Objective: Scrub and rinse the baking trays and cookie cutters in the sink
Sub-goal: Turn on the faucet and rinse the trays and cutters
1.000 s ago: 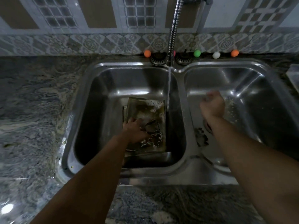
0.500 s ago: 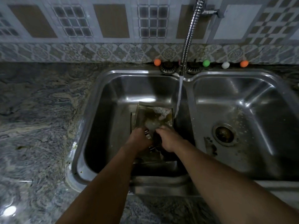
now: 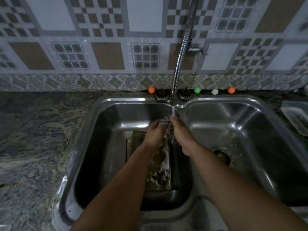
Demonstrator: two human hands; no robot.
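Change: cookie cutter (image 3: 164, 122) is now lifted from the baking tray (image 3: 155, 167) into the tap stream (image 3: 173, 111).
Hands: left (image 3: 154, 135) and right (image 3: 180, 132) are pinched on it.
Meaning: rinsing is judged under way; a gingerbread-shaped cutter (image 3: 158, 176) is left on the tray.

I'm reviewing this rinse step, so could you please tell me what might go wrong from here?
The small metal piece is pinched between the left hand and right hand under the stream; wet, it might slip into the left basin. Water could also splash from the hands over the divider.
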